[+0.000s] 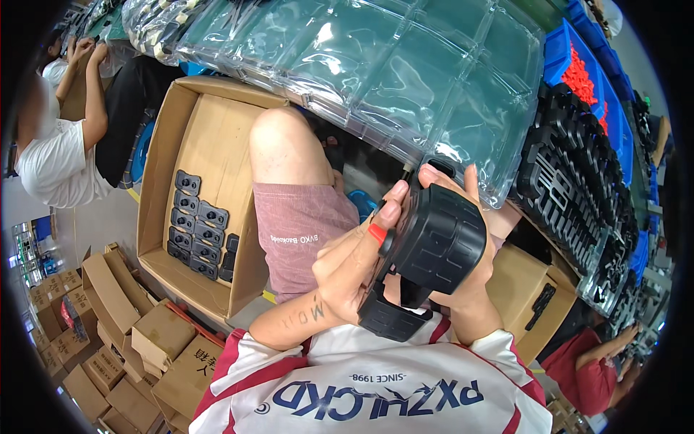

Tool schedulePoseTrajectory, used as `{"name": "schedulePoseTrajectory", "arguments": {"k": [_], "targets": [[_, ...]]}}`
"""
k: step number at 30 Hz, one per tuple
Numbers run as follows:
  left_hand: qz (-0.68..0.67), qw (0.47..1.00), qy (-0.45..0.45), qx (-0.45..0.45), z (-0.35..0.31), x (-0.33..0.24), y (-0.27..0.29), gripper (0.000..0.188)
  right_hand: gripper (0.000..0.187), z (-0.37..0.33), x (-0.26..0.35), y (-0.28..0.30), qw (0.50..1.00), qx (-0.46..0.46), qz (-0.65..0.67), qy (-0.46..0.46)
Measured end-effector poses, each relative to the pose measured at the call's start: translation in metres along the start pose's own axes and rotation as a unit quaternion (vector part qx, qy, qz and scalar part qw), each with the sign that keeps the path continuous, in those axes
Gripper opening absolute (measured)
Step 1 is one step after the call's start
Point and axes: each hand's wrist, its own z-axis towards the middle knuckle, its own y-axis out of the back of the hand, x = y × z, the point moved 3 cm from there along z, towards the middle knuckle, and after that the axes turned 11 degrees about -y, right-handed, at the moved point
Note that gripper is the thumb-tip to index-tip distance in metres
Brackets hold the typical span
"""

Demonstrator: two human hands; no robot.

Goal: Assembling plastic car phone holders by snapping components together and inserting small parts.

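Note:
A black plastic housing (442, 239) with grooved panels is tilted above my lap, close to my chest. Its lower end (390, 318) spreads out like a foot, and a gap with a short neck separates it from the bulky upper part. My left hand (340, 271) is closed along its left side, with fingertips beside a small red tab (377, 233). Around the far and right sides wraps my right hand (473, 286); two of its fingers show past the top edge. The housing hides part of both palms.
An open cardboard box (217, 137) with several black parts (196, 230) stands left of my knee. A plastic-covered green table (405, 65) lies ahead. At right are stacked black parts (571, 173), a blue bin (560, 50) of red pieces and another box (517, 278). People work on both sides.

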Motion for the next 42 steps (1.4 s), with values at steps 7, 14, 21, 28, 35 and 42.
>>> {"name": "schedulePoseTrajectory", "arguments": {"k": [7, 14, 21, 28, 35, 42], "targets": [[0.030, 0.999, -0.018, 0.014, -0.003, 0.000, 0.000, 0.050, 0.047, 0.009, 0.012, -0.001, 0.999, 0.022, -0.011, -0.028], [0.050, 0.996, 0.064, -0.030, -0.004, 0.010, 0.016, 0.046, 0.029, 0.019, 0.003, 0.007, 0.997, 0.063, -0.049, 0.008], [-0.300, 0.904, 0.266, -0.150, -0.014, 0.027, 0.035, 0.044, 0.011, 0.036, 0.000, 0.001, 0.946, 0.267, 0.092, -0.158], [-0.468, 0.826, 0.300, -0.094, -0.029, 0.053, 0.031, 0.044, 0.015, 0.024, -0.002, -0.016, 0.941, 0.230, 0.172, -0.177], [-0.474, 0.822, 0.302, -0.090, -0.032, 0.060, 0.027, 0.045, 0.018, 0.022, -0.006, -0.020, 0.946, 0.221, 0.148, -0.188], [-0.443, 0.830, 0.322, -0.105, -0.018, 0.062, 0.029, 0.047, 0.023, 0.038, -0.004, -0.003, 0.905, 0.292, 0.108, -0.289]]}}
